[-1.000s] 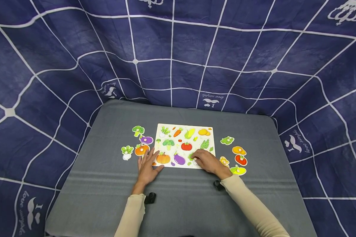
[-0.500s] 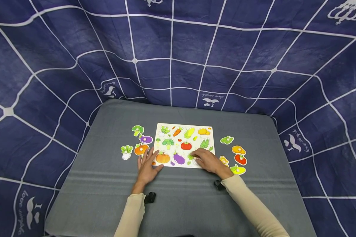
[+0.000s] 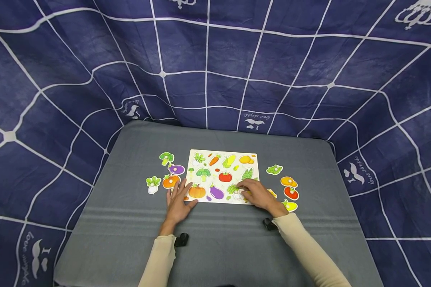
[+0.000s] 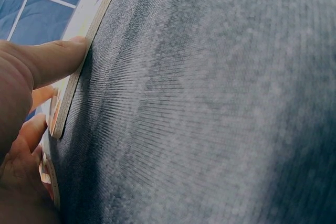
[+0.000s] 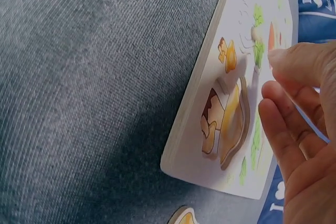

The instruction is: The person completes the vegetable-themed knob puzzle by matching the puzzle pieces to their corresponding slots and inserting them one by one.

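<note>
In the head view, a white vegetable puzzle board lies between both hands. My left hand rests at its lower left corner with spread fingers; in the left wrist view the thumb touches the board's edge. My right hand hovers over the lower right part, its loosely bent fingers holding nothing. Just left of those fingertips lies a green-and-white cabbage piece with a small knob, on the board. The right wrist view shows a yellow-brown recess below the right hand, its picture uncovered.
Loose broccoli, eggplant, pumpkin and radish pieces lie left of the board. To its right are a green piece, potato, tomato and corn. A yellow piece is partly hidden behind the right hand.
My right hand has let go of the cabbage piece and shifted a little to the right, uncovering it. The left hand stays in place.
</note>
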### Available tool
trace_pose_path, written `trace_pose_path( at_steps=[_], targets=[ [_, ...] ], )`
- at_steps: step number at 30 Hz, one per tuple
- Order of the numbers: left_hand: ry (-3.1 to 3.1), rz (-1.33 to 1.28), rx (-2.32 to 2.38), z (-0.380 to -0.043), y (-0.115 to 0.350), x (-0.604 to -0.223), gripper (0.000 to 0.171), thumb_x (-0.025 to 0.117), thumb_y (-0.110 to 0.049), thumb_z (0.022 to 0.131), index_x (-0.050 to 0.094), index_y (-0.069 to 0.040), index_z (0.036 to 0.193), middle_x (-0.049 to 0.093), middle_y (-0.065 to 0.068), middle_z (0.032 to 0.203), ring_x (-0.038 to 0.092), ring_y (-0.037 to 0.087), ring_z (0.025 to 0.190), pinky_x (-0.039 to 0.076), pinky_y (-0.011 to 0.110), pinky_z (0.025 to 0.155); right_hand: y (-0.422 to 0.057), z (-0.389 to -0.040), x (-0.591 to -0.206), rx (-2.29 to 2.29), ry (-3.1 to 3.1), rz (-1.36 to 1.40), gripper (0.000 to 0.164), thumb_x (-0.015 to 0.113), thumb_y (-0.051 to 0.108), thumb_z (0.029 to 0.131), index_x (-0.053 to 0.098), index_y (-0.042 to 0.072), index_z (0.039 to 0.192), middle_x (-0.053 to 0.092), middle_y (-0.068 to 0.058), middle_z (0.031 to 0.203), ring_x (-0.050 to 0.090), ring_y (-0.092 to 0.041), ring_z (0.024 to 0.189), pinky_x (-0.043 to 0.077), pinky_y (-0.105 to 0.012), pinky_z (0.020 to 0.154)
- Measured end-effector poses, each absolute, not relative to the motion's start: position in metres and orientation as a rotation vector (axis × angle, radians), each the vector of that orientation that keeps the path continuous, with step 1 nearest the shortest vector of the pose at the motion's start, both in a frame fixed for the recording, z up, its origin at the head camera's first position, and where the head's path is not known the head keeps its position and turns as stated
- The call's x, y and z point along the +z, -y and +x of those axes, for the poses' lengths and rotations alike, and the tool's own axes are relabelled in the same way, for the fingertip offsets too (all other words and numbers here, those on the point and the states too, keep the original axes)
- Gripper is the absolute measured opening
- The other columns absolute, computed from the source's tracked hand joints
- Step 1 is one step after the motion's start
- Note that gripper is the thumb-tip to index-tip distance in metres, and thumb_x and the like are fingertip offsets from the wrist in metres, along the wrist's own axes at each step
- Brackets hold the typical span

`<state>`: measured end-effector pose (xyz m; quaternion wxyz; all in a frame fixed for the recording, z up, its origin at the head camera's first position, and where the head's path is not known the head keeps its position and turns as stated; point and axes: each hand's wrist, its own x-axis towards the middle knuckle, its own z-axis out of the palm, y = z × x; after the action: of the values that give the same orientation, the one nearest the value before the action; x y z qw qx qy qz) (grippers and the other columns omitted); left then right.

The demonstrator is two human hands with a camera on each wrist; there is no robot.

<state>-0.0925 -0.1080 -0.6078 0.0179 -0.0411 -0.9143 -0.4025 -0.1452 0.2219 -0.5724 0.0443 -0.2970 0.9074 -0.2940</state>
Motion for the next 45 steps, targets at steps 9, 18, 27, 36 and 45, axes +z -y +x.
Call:
trace_pose_path(
  at_steps=[9,18,27,36,45],
  targets=[
    [2.864,-0.126,-1.263,-0.092,0.108,-0.606,0.068,0.079,-0.018,0.085,0.051,-0.008,0.146,0.033,0.017,0.162,0.016,0.04,0.153,-0.001,0.063,0.12,-0.231,-0.144,-0.57,-0.949,-2.791,-0.824,0.018,0.071,0.007,0.091,0.072,0.01,0.109,0.069,-0.002,0.105,0.061,-0.013,0.09,0.054,-0.037,0.084],
    [2.861,-0.116,-1.267,-0.091,0.108,-0.605,0.068,0.079,-0.016,0.084,0.051,-0.007,0.146,0.033,0.017,0.162,0.016,0.04,0.153,-0.002,0.063,0.12,-0.249,-0.146,-0.568,-1.014,-2.811,-0.842,0.012,0.071,0.005,0.09,0.073,0.009,0.1,0.07,0.0,0.1,0.063,-0.013,0.089,0.054,-0.039,0.083],
    [2.861,-0.119,-1.266,-0.092,0.108,-0.604,0.068,0.078,-0.017,0.085,0.051,-0.008,0.147,0.032,0.017,0.162,0.016,0.04,0.153,-0.002,0.062,0.12,-0.266,-0.144,-0.563,-0.975,-2.864,-0.816,0.012,0.071,0.004,0.091,0.074,0.009,0.101,0.069,0.001,0.098,0.058,-0.012,0.085,0.051,-0.036,0.077],
    [2.857,-0.133,-1.249,-0.093,0.109,-0.607,0.068,0.079,-0.017,0.085,0.051,-0.008,0.146,0.033,0.017,0.161,0.017,0.04,0.152,-0.001,0.063,0.119,-0.283,-0.139,-0.563,-0.969,-2.875,-0.725,0.015,0.063,0.0,0.095,0.074,0.009,0.1,0.069,-0.001,0.106,0.056,-0.012,0.086,0.049,-0.034,0.076],
    [2.864,-0.131,-1.256,-0.093,0.11,-0.608,0.068,0.078,-0.018,0.085,0.05,-0.009,0.147,0.033,0.016,0.162,0.017,0.04,0.153,-0.001,0.063,0.12,-0.295,-0.136,-0.561,-1.011,-2.893,-0.767,0.017,0.06,-0.007,0.093,0.073,0.004,0.095,0.07,-0.006,0.103,0.057,-0.015,0.084,0.048,-0.034,0.075]
  ],
)
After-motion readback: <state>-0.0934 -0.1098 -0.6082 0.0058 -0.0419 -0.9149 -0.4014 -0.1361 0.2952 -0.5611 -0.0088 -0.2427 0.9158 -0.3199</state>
